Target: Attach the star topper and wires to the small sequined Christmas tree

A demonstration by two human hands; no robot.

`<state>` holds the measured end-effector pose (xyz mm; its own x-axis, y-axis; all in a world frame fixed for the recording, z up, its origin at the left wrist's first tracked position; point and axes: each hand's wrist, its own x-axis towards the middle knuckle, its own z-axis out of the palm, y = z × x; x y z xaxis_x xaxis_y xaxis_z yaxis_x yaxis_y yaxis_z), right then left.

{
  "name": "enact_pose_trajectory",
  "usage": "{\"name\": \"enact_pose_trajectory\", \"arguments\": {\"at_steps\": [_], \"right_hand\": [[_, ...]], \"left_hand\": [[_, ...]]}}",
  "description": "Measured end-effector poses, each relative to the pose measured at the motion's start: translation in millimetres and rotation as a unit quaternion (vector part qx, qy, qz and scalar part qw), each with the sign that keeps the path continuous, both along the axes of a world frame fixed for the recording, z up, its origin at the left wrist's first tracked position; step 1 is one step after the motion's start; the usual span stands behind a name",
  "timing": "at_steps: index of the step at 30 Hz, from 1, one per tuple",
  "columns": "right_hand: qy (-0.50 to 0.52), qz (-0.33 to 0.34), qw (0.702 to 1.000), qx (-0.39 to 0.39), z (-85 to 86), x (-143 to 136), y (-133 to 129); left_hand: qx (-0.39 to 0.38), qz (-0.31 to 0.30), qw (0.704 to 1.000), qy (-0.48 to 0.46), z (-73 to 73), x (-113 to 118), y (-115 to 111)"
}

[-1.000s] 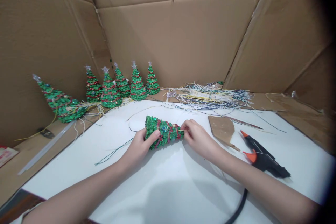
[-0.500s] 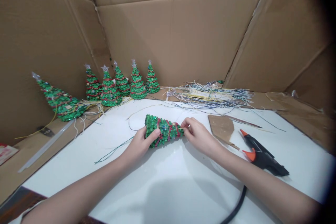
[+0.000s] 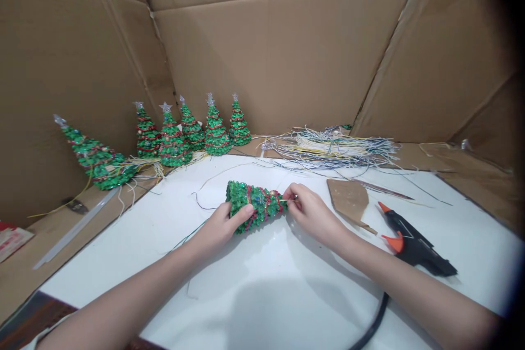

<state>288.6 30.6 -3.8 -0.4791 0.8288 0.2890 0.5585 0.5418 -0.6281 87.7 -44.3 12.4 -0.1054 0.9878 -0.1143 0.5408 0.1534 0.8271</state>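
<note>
A small green Christmas tree [image 3: 260, 205] with red garland lies on its side above the white tabletop, its tip pointing right. My left hand [image 3: 223, 224] is closed around the wide base end, thumb on the near side. At the tip, my right hand [image 3: 299, 205] pinches a thin yellowish wire [image 3: 287, 200], the fingertips close against the tree. No star shows on this tip, though the fingers partly cover it. Dark loose wires [image 3: 189, 237] trail out left of my left hand.
Several finished trees with clear stars [image 3: 175, 139] stand along the back left; one leans [image 3: 96, 158]. A heap of thin wires [image 3: 340, 147] lies at the back. To the right are a cardboard piece [image 3: 348, 202] and a black glue gun [image 3: 418, 243] with its cord.
Both hands keep nearly the same place on the tree. The view has shifted slightly, and the loose wires by my left hand lie differently.
</note>
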Motion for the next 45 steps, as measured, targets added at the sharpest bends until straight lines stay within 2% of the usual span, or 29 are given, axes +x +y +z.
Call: {"name": "enact_pose_trajectory", "arguments": {"at_steps": [5, 10, 14, 18, 23, 31, 35, 40, 45], "right_hand": [[0.007, -0.048, 0.999, -0.009, 4.5, 1, 1], [0.016, -0.005, 1.000, 0.018, 2.3, -1, 1], [0.023, 0.008, 0.999, 0.038, 1.0, -2, 0], [0.006, -0.003, 1.000, 0.026, 4.3, 1, 0], [-0.024, -0.078, 0.997, 0.001, 9.4, 4, 0], [-0.004, -0.031, 0.999, 0.034, 9.4, 4, -1], [-0.021, -0.040, 0.999, 0.018, 9.0, 5, 1], [-0.065, -0.094, 0.993, 0.037, 11.2, 8, 3], [-0.053, -0.087, 0.994, 0.046, 13.0, 8, 2]], "left_hand": [[-0.012, 0.014, 1.000, -0.014, -3.9, -3, 1], [-0.010, -0.010, 0.999, -0.041, -9.8, -8, 5], [-0.016, -0.002, 0.999, -0.033, -6.3, -7, 6], [-0.013, -0.037, 0.998, -0.050, -2.1, -6, 5], [-0.023, -0.070, 0.995, -0.063, -2.3, -7, 6], [-0.031, -0.135, 0.988, -0.072, 2.1, -10, 5], [-0.042, -0.113, 0.989, -0.082, 1.9, -9, 3], [-0.040, -0.078, 0.991, -0.102, 1.2, -6, 1], [-0.021, -0.061, 0.993, -0.096, 3.8, -4, 3]]}}
